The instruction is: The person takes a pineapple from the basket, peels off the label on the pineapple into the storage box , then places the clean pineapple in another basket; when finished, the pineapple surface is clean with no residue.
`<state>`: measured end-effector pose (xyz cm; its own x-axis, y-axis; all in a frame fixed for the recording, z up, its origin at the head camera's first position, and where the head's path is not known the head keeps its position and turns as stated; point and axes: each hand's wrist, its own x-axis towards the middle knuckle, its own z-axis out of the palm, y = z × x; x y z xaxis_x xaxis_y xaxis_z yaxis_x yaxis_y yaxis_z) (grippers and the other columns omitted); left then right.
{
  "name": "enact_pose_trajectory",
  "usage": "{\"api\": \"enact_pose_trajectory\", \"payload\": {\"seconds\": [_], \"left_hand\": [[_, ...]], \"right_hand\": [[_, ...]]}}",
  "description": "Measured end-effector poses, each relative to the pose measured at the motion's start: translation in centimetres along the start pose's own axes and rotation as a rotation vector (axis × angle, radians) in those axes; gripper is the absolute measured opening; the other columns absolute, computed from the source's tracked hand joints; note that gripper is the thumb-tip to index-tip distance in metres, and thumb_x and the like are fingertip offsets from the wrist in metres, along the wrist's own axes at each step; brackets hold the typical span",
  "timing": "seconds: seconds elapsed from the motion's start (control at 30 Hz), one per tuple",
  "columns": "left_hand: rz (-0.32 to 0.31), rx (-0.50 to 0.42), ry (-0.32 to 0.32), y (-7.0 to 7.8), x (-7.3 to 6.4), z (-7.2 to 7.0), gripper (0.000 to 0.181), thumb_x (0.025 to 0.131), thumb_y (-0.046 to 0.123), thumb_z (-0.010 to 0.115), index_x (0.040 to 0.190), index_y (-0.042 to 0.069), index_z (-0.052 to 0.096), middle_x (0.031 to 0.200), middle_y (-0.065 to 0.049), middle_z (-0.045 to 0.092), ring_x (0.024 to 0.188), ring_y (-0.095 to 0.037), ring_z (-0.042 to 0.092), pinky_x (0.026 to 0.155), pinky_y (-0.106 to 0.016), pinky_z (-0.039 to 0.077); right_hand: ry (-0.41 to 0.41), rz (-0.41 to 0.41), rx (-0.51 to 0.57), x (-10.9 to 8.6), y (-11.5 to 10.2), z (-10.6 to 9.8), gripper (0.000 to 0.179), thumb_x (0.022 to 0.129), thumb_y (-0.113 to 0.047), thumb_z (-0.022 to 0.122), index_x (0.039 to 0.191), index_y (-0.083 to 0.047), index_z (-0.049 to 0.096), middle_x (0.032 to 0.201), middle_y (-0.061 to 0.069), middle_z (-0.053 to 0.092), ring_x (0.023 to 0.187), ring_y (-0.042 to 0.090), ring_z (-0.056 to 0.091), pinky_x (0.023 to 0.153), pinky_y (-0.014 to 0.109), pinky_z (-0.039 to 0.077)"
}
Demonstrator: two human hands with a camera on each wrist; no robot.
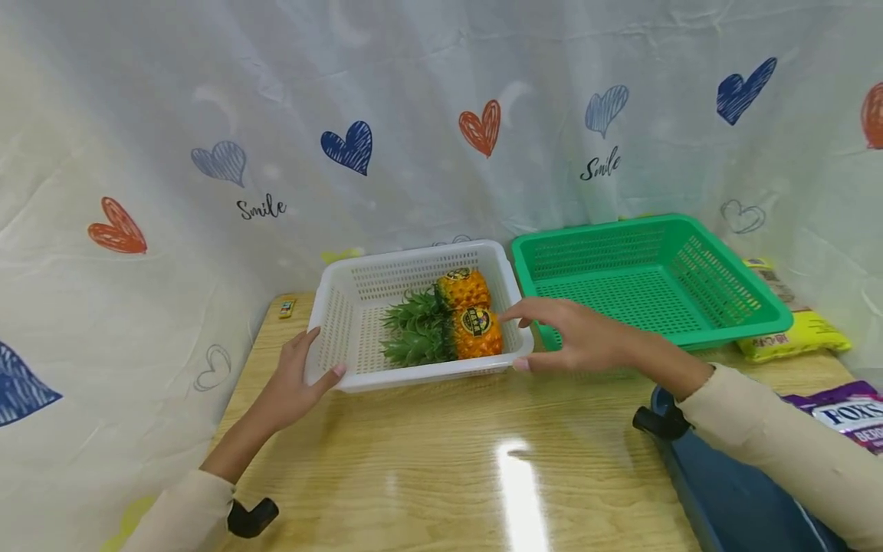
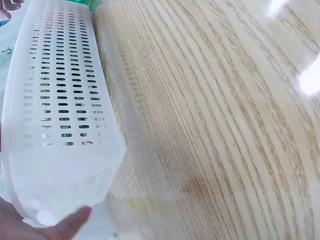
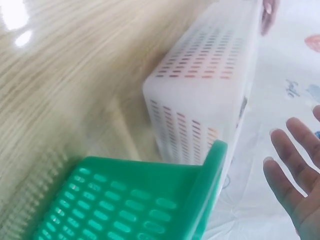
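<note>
A white plastic basket [image 1: 407,377] sits on the table, with two pineapples in it: a front one [image 1: 477,346] and a back one [image 1: 476,290]. Their green crowns point left. My left hand [image 1: 293,387] holds the basket's left end, thumb at the front corner and fingers along the left rim; in the left wrist view the thumb [image 2: 72,225] lies by the end wall. Over the basket's right rim hovers my right hand [image 1: 569,333], fingers spread and thumb near the front right corner. The right wrist view shows its fingers [image 3: 295,160] apart from the basket.
Beside the white basket stands a green basket [image 1: 690,337]. A yellow packet [image 1: 793,337] lies to its right. Front right are a dark blue bin [image 1: 731,491] and a purple FOX'S bag [image 1: 848,414]. A tiny yellow packet [image 1: 287,308] lies back left. A printed curtain [image 1: 414,192] hangs behind.
</note>
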<state>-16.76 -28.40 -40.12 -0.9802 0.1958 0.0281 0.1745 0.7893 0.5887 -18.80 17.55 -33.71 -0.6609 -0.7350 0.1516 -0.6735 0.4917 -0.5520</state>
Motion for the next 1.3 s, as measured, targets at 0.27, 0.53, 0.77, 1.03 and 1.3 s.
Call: {"api": "enact_pose_trajectory", "payload": {"seconds": [0.27, 0.53, 0.77, 1.03, 1.3], "left_hand": [[-0.017, -0.105, 0.007, -0.5, 0.2, 0.4, 0.093, 0.098, 0.042, 0.063, 0.16, 0.001, 0.008, 0.158, -0.033, 0.012, 0.137, -0.05, 0.031, 0.106, -0.068, 0.033], [-0.057, -0.162, 0.015, -0.6, 0.1, 0.5, 0.095, 0.097, 0.043, 0.064, 0.161, 0.005, 0.007, 0.158, -0.031, 0.012, 0.135, -0.047, 0.036, 0.106, -0.065, 0.035], [-0.065, -0.181, 0.02, -0.7, 0.2, 0.7, 0.095, 0.095, 0.043, 0.066, 0.161, 0.005, 0.008, 0.158, -0.03, 0.013, 0.133, -0.047, 0.039, 0.105, -0.063, 0.038], [-0.079, -0.201, 0.015, -0.6, 0.1, 0.7, 0.096, 0.095, 0.044, 0.066, 0.161, 0.006, 0.007, 0.159, -0.029, 0.012, 0.132, -0.045, 0.041, 0.104, -0.061, 0.04], [-0.094, -0.233, 0.007, -0.7, 0.2, 0.6, 0.099, 0.094, 0.045, 0.068, 0.162, 0.01, 0.006, 0.159, -0.028, 0.012, 0.132, -0.045, 0.042, 0.102, -0.058, 0.042]], "right_hand": [[-0.025, 0.048, 0.044, 1.5, 0.2, -1.1, 0.057, 0.094, -0.039, 0.071, 0.144, -0.018, 0.053, 0.14, 0.001, 0.056, 0.117, 0.025, 0.06, 0.092, 0.049, 0.05], [-0.068, 0.084, 0.065, 3.7, 0.1, -2.4, 0.057, 0.093, -0.04, 0.072, 0.143, -0.018, 0.054, 0.142, 0.002, 0.056, 0.118, 0.026, 0.06, 0.091, 0.046, 0.052], [-0.101, 0.118, 0.053, 5.9, 0.6, -3.2, 0.055, 0.094, -0.041, 0.07, 0.141, -0.018, 0.055, 0.137, 0.003, 0.059, 0.113, 0.024, 0.063, 0.091, 0.044, 0.053], [-0.139, 0.149, 0.048, 8.8, 1.4, -3.8, 0.055, 0.095, -0.043, 0.068, 0.141, -0.016, 0.056, 0.137, 0.008, 0.059, 0.11, 0.021, 0.064, 0.092, 0.044, 0.053], [-0.17, 0.215, 0.068, 11.3, 2.7, -3.9, 0.059, 0.095, -0.043, 0.067, 0.145, -0.015, 0.052, 0.142, 0.014, 0.056, 0.121, 0.03, 0.06, 0.096, 0.049, 0.052]]}}
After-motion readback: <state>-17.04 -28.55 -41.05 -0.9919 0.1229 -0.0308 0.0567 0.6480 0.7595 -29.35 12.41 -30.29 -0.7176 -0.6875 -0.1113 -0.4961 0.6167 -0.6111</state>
